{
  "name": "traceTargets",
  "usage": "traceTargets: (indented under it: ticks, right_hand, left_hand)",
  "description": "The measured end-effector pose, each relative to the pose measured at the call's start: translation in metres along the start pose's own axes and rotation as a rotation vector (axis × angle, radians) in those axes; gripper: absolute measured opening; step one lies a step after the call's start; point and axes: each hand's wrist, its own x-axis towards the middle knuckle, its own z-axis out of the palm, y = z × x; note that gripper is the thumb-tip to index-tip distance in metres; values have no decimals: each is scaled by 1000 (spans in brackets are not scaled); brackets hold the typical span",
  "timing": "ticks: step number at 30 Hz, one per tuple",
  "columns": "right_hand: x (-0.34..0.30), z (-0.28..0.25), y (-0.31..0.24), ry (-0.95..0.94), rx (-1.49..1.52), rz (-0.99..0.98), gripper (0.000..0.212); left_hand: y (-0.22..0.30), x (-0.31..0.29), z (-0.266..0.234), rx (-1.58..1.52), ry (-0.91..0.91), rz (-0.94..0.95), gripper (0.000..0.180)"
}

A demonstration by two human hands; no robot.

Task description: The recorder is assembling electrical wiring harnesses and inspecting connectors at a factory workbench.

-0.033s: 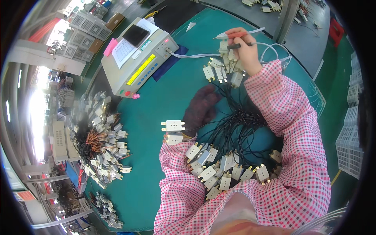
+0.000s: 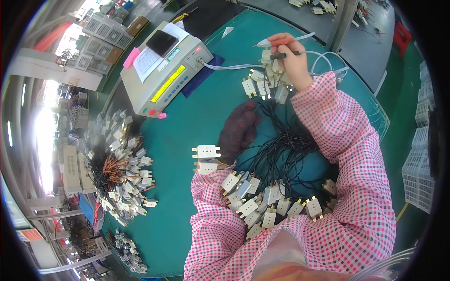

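Observation:
My right hand (image 2: 294,58) is closed around two test probes at the far side of the table. One is a red and white probe (image 2: 281,41) with its thin tip pointing left; the other is a black probe (image 2: 280,55). Below it lies a cluster of white plug connectors (image 2: 263,87) on black cables (image 2: 293,140). My left hand (image 2: 239,129), in a dark maroon glove, rests left of these cables with its fingers curled; what is inside them is hidden. Two white connectors (image 2: 206,151) sit by the left wrist. More connectors (image 2: 269,218) lie close to my body between my sleeves.
A tester box (image 2: 161,70) with a yellow display stands at the back left, with a phone (image 2: 162,43) and papers on top. A pale cable (image 2: 229,67) runs from it towards the right hand. Bundled connectors (image 2: 124,173) lie at the table's left edge.
The gloved left hand's fingers have drawn slightly closer together. The right hand and its probes have barely shifted.

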Motion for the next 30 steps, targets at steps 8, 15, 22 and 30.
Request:
traceTargets:
  ticks: [8, 15, 22, 30]
  right_hand:
    - [6, -4, 0, 2, -20, -113, 23]
    - [0, 0, 3, -32, -73, -109, 23]
    - [-5, 6, 6, -126, -190, -274, 20]
    - [-11, 4, 5, -325, -419, -416, 21]
  left_hand:
    - [-11, 6, -16, -198, -224, 92, 61]
    - [-5, 5, 3, 167, 27, -121, 43]
    - [-33, 6, 6, 234, 142, 235, 37]
    - [-33, 9, 7, -180, 320, 224, 53]
